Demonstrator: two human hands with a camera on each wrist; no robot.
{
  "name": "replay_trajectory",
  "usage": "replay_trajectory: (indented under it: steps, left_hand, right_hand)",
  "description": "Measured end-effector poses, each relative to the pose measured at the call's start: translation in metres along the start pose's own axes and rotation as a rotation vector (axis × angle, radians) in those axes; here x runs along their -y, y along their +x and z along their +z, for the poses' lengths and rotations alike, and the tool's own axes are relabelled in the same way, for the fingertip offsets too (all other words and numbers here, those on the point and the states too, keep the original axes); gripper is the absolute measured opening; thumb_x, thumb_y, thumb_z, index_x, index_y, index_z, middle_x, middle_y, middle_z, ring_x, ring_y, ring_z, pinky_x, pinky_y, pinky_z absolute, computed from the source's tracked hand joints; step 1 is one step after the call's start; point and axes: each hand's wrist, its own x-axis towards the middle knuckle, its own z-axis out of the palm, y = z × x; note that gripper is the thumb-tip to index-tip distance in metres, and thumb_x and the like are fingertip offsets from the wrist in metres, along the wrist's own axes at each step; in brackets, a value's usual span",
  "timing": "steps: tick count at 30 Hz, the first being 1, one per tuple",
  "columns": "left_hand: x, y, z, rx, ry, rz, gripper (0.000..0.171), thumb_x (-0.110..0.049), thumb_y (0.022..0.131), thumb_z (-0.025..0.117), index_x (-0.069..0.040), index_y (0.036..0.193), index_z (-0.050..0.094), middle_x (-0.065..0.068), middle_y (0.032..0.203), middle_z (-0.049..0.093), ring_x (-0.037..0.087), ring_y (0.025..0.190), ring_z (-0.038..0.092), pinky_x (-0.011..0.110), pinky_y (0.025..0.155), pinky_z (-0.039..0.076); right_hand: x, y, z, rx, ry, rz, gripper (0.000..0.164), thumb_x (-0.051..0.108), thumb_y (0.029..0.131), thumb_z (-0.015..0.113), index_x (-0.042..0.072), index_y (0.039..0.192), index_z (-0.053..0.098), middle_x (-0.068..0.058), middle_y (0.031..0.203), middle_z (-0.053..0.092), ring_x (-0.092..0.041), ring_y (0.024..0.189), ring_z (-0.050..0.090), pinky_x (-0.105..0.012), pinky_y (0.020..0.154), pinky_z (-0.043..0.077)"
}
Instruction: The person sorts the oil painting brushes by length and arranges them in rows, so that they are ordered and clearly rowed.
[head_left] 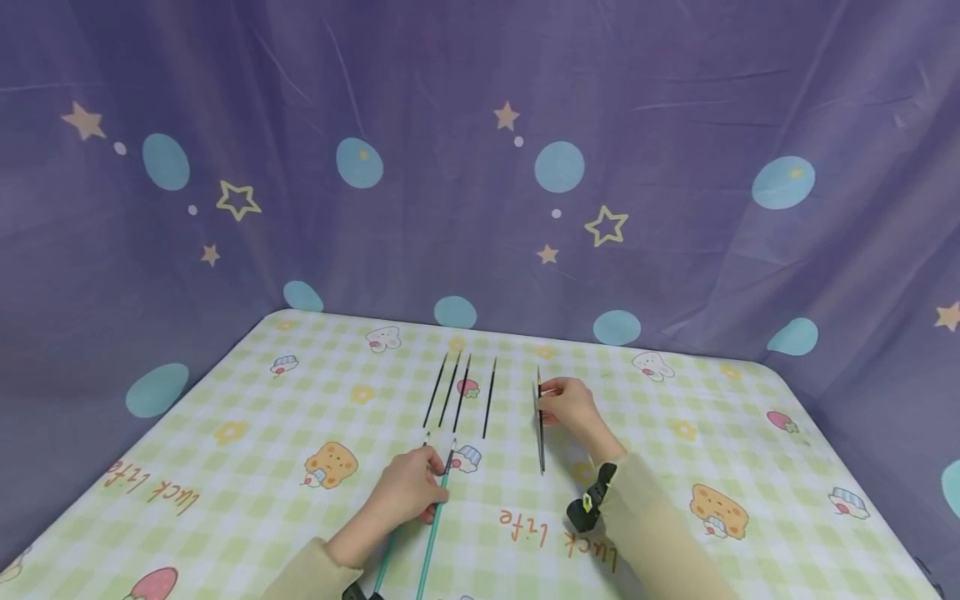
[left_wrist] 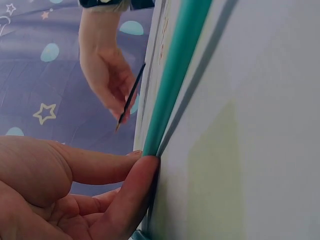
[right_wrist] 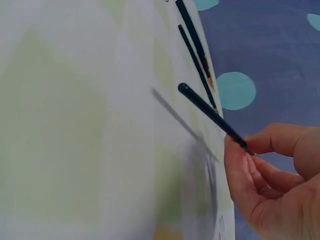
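Observation:
My left hand pinches a teal-handled paintbrush between thumb and finger, low over the tablecloth. In the left wrist view its teal handle runs up from the fingertips. Beside it a second teal paintbrush lies partly hidden under the same hand. Farther right, my right hand pinches a thin black paintbrush near its bristle end. The right wrist view shows this black handle tilted above the cloth, with its shadow below.
Several black paintbrushes lie roughly side by side between the hands and the far edge, bristles pointing away. A green-checked tablecloth with printed cartoons covers the table. Behind it hangs a purple curtain with stars and blue spots.

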Motion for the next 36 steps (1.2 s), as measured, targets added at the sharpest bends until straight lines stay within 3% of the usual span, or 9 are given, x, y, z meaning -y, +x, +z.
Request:
replay_trajectory:
  steps: [6, 8, 11, 14, 17, 25, 36]
  left_hand:
    - [0.000, -0.001, -0.001, 0.005, -0.003, 0.007, 0.020, 0.001, 0.073, 0.067, -0.001, 0.089, 0.054, 0.003, 0.060, 0.056, 0.011, 0.040, 0.054, 0.023, 0.040, 0.047]
    - [0.001, 0.000, -0.001, 0.006, -0.004, 0.012, 0.020, 0.000, 0.073, 0.067, -0.001, 0.089, 0.054, 0.003, 0.060, 0.056, 0.010, 0.040, 0.054, 0.023, 0.040, 0.046]
    - [0.001, 0.000, -0.001, 0.010, -0.008, 0.010, 0.020, 0.001, 0.073, 0.066, -0.001, 0.089, 0.054, 0.003, 0.060, 0.056, 0.010, 0.040, 0.054, 0.023, 0.040, 0.046]
    - [0.000, 0.000, -0.001, 0.014, -0.011, -0.001, 0.020, 0.000, 0.073, 0.066, -0.001, 0.089, 0.054, 0.003, 0.060, 0.056, 0.010, 0.040, 0.054, 0.024, 0.040, 0.047]
    - [0.000, 0.000, -0.001, 0.013, -0.011, -0.007, 0.020, 0.000, 0.073, 0.066, -0.002, 0.089, 0.054, 0.003, 0.060, 0.056, 0.010, 0.040, 0.053, 0.024, 0.040, 0.047]
    - [0.000, -0.001, -0.002, 0.014, -0.008, -0.005, 0.020, -0.001, 0.073, 0.067, -0.002, 0.089, 0.054, 0.003, 0.060, 0.055, 0.010, 0.040, 0.054, 0.023, 0.039, 0.046]
    - [-0.001, 0.000, -0.002, 0.017, -0.015, -0.019, 0.020, -0.001, 0.074, 0.067, -0.001, 0.090, 0.055, 0.004, 0.060, 0.055, 0.011, 0.040, 0.054, 0.024, 0.040, 0.047]
  right_hand:
    - [0.004, 0.014, 0.012, -0.002, 0.048, 0.023, 0.033, 0.001, 0.080, 0.059, -0.002, 0.112, 0.058, -0.015, 0.095, 0.060, -0.016, 0.067, 0.061, -0.030, 0.064, 0.055]
    - [0.005, 0.020, 0.016, -0.009, 0.070, 0.032, 0.033, 0.001, 0.079, 0.061, -0.002, 0.112, 0.059, -0.013, 0.092, 0.061, -0.014, 0.064, 0.061, -0.032, 0.074, 0.054]
    - [0.005, 0.028, 0.022, -0.031, 0.104, 0.041, 0.032, 0.001, 0.078, 0.063, -0.001, 0.110, 0.060, -0.009, 0.087, 0.060, -0.011, 0.061, 0.060, -0.037, 0.079, 0.053]
    - [0.005, 0.034, 0.028, -0.062, 0.132, 0.028, 0.031, -0.002, 0.077, 0.063, -0.002, 0.108, 0.061, -0.009, 0.084, 0.060, -0.011, 0.059, 0.060, -0.034, 0.075, 0.054]
    - [0.004, 0.040, 0.033, -0.088, 0.138, -0.002, 0.029, -0.004, 0.076, 0.063, -0.005, 0.105, 0.062, -0.011, 0.083, 0.061, -0.011, 0.058, 0.059, -0.028, 0.060, 0.055]
    - [0.009, 0.042, 0.044, -0.188, -0.043, -0.086, 0.024, -0.001, 0.072, 0.062, -0.003, 0.096, 0.066, -0.014, 0.082, 0.068, -0.012, 0.055, 0.063, -0.024, 0.055, 0.053]
    - [0.012, 0.044, 0.053, -0.240, -0.165, -0.062, 0.020, 0.003, 0.074, 0.067, -0.001, 0.094, 0.067, -0.012, 0.084, 0.069, -0.012, 0.054, 0.062, -0.025, 0.059, 0.051]
